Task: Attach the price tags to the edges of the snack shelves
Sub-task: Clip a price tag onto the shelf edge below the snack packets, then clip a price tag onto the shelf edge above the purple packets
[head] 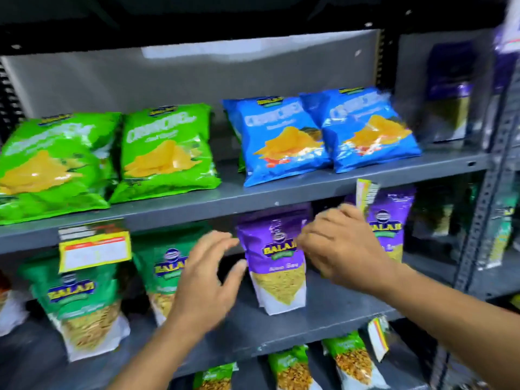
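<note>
My right hand [342, 246] is raised to the grey upper shelf edge [253, 204] and grips a thin yellow-and-white price tag [365, 194], seen edge-on and sticking up past that edge. My left hand [206, 280] hovers open with fingers spread, just left of a purple snack pouch [277, 266] on the middle shelf [323, 319]. A yellow price tag [94, 246] hangs from the upper shelf edge at the left. Another tag [378, 337] hangs from the middle shelf edge at the lower right.
Green chip bags [166, 153] and blue chip bags [281, 139] lie on the upper shelf. Green pouches [81, 299] stand on the middle shelf, with more pouches [292, 367] below. A perforated upright post [484, 209] bounds the right side.
</note>
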